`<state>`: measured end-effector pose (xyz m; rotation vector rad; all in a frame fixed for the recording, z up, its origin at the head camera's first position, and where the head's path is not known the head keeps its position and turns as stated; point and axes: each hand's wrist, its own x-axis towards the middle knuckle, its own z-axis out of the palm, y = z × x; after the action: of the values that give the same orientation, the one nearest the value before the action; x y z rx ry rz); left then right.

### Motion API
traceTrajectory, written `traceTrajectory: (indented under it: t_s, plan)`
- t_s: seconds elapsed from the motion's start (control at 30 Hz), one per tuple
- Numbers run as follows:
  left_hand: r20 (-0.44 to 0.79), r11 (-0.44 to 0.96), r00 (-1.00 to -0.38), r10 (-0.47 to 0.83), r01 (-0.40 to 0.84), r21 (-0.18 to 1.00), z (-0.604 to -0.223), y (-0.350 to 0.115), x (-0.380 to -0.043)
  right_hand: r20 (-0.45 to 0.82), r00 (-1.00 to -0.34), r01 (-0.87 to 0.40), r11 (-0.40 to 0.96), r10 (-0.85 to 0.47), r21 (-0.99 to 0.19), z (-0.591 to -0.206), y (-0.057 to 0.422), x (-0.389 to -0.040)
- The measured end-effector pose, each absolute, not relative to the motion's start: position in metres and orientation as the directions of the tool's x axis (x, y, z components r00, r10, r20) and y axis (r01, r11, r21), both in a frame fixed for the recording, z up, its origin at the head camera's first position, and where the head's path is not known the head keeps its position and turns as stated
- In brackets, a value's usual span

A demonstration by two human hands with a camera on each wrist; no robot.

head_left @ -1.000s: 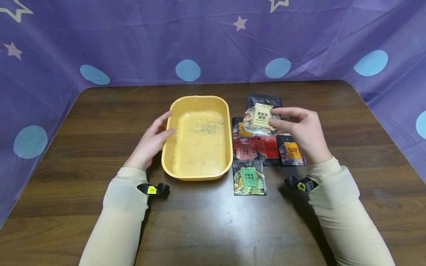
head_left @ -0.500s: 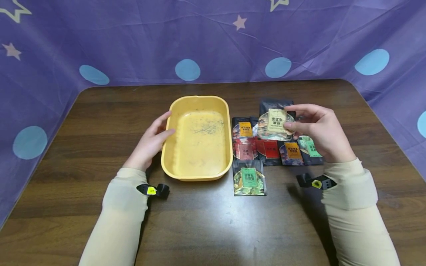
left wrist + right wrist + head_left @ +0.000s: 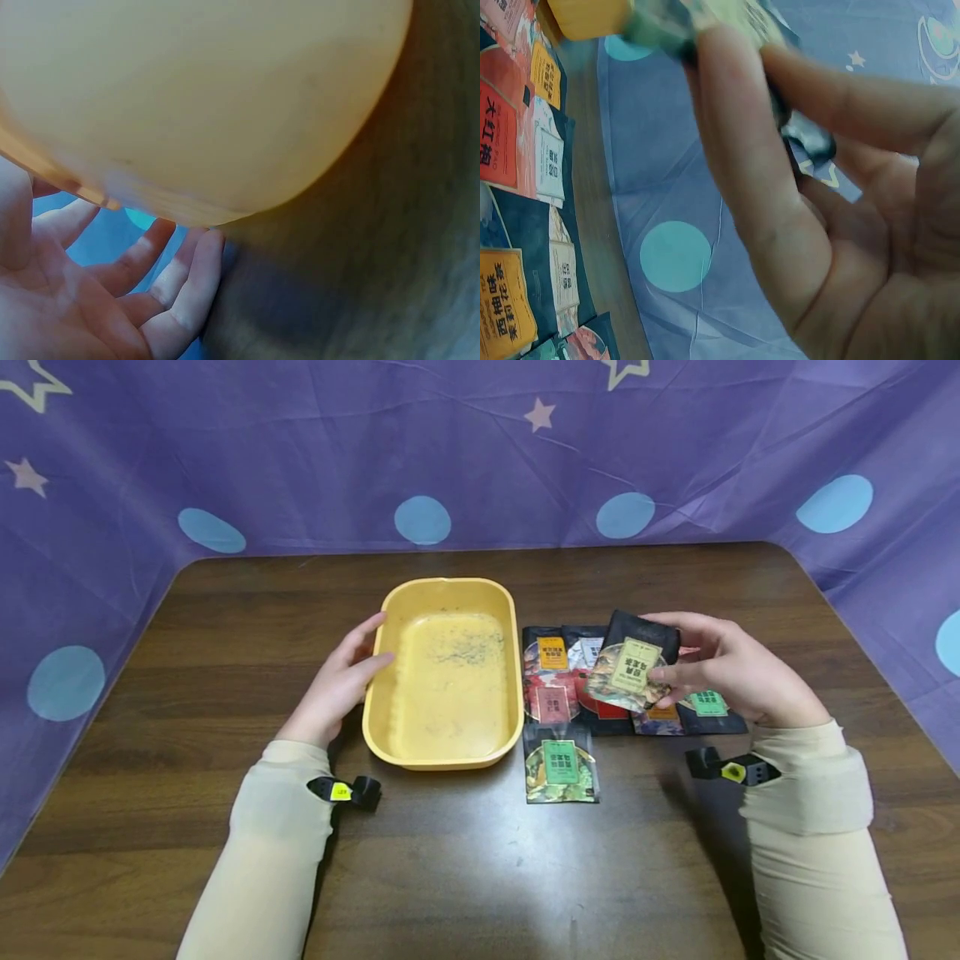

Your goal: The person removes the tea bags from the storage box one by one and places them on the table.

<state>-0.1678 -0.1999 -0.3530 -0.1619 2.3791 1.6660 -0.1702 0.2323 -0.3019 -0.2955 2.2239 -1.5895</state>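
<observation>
My right hand [image 3: 742, 672] pinches a dark tea packet with a pale yellow-green label [image 3: 630, 664] between thumb and fingers. The packet is tilted, over the packets on the table. In the right wrist view it shows blurred [image 3: 742, 19] at the fingertips. My left hand [image 3: 330, 689] grips the left rim of a yellow plastic tray [image 3: 442, 762], thumb over the edge and fingers outside. The left wrist view shows the tray's wall [image 3: 195, 105] above the fingers. Dark specks mark the tray's floor, which bears no packets.
Several tea packets lie in rows right of the tray: orange-labelled [image 3: 551, 652], pink [image 3: 553, 703], silver [image 3: 587, 650] and green [image 3: 708, 703]. Another green packet [image 3: 561, 768] lies nearer me. Behind the brown wooden table [image 3: 450, 877] hangs a purple curtain [image 3: 480, 452].
My right hand has moved right and toward me with the packet, which is now turned at an angle. The green packet at the right has come into sight. The left hand and tray have stayed still.
</observation>
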Motion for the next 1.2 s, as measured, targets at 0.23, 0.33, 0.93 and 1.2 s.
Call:
traceTrajectory:
  t_s: [0.23,0.33,0.93,1.2]
  plan:
    - [-0.238,0.331,-0.970,0.041,-0.212,0.919,-0.353,-0.200,-0.167,-0.269,-0.872,0.025,0.511,-0.409,-0.859,-0.304,0.234,-0.169]
    - [-0.236,0.337,-0.971,0.039,-0.209,0.918,-0.352,-0.200,-0.167,-0.291,-0.858,0.014,0.547,-0.423,-0.837,-0.304,0.233,-0.170]
    - [-0.248,0.342,-0.968,0.039,-0.220,0.913,-0.355,-0.201,-0.170,-0.426,-0.722,0.012,0.605,-0.545,-0.796,-0.323,0.227,-0.178]
    - [-0.243,0.345,-0.969,0.039,-0.215,0.914,-0.355,-0.200,-0.170,-0.470,-0.654,0.004,0.619,-0.593,-0.785,-0.327,0.224,-0.179]
